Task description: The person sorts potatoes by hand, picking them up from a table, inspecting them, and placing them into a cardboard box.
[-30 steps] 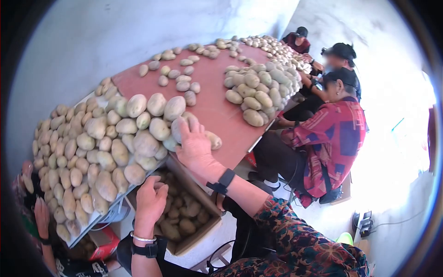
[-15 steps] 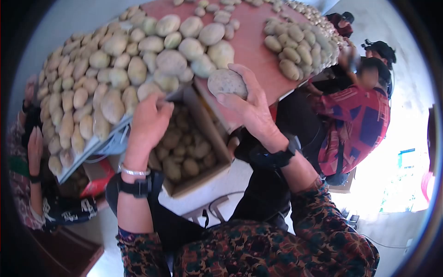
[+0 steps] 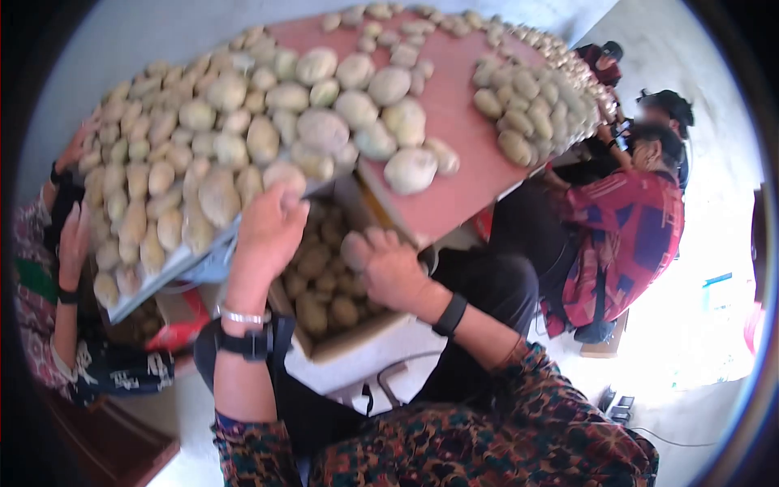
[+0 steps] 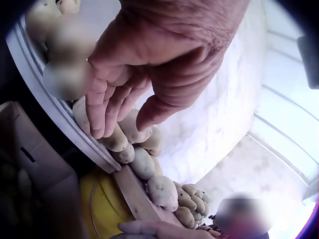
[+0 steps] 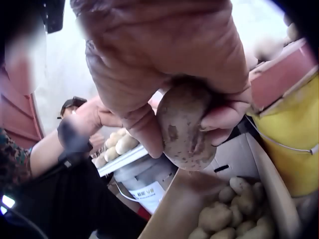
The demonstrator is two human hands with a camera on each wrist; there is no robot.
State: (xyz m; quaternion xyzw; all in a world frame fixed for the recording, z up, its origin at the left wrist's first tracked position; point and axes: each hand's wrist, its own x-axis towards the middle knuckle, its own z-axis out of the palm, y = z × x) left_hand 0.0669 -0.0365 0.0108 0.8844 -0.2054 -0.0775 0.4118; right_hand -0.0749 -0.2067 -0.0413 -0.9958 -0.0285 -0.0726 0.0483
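My right hand [image 3: 393, 268] grips a brownish potato [image 5: 187, 129] between thumb and fingers, over the cardboard box [image 5: 169, 206]. Dark scabby patches mark its skin in the right wrist view. Inside the box lie several potatoes [image 5: 217, 218]. My left hand [image 3: 268, 231] hovers at the table's near edge, beside a heap of potatoes [image 3: 219, 146]; in the left wrist view its fingers [image 4: 99, 109] are loosely bent with nothing between them. A large pale potato [image 3: 410, 170] lies on the red tabletop [image 3: 454, 122] just past the box.
A yellow bucket [image 5: 284, 154] stands beyond the box, and a grey bucket [image 5: 144, 179] is under the table edge. Another potato pile [image 3: 527, 114] sits farther right. A person in a red patterned shirt [image 3: 629, 227] sits on the right; other people's hands [image 3: 75, 235] reach in from the left.
My right hand first touched potatoes on the table, then lifted one past the table edge; now that potato is down over the box. The left hand stays near the table edge.
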